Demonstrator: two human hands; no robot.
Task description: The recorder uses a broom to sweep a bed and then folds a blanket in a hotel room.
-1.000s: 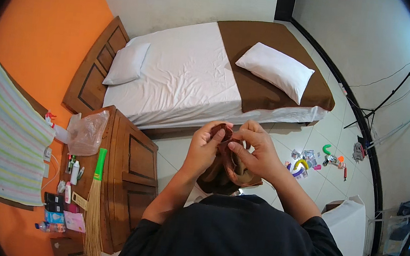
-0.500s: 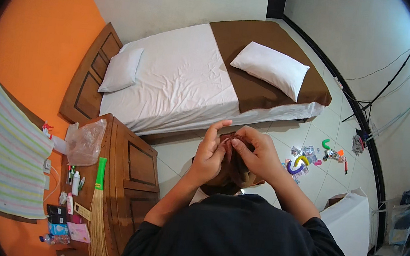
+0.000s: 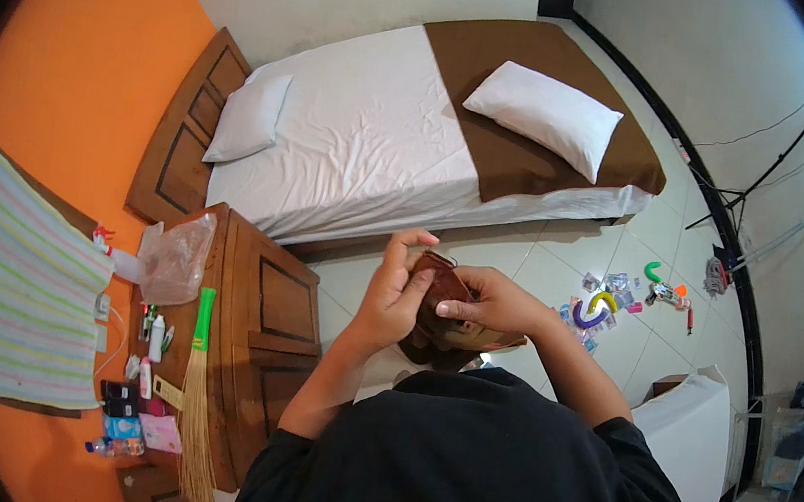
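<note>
In front of my chest I hold a soft, brown leather-like item (image 3: 434, 315) with a glossy reddish-brown upper face. Its exact kind cannot be made out, and my shirt hides its lower part. My left hand (image 3: 392, 294) grips the left edge, thumb on top, with a finger stretched out above it. From the right, my right hand (image 3: 498, 305) clasps the item with its thumb laid across the front. A thin dark loop shows at the item's top edge, and lighter tan material shows under my right hand.
Ahead is a bed (image 3: 355, 138) with white pillows. To the left, a wooden cabinet (image 3: 269, 306) bears a stick broom (image 3: 199, 377), plastic bag (image 3: 178, 257) and bottles. Colourful small things (image 3: 602, 306) lie on the tiles at right, near a black tripod (image 3: 757, 185) and a white-covered surface (image 3: 686, 438).
The brown item, bunched between my fingertips before, is now spread with its glossy face showing. My right thumb has moved down onto that face, and the view has shifted slightly.
</note>
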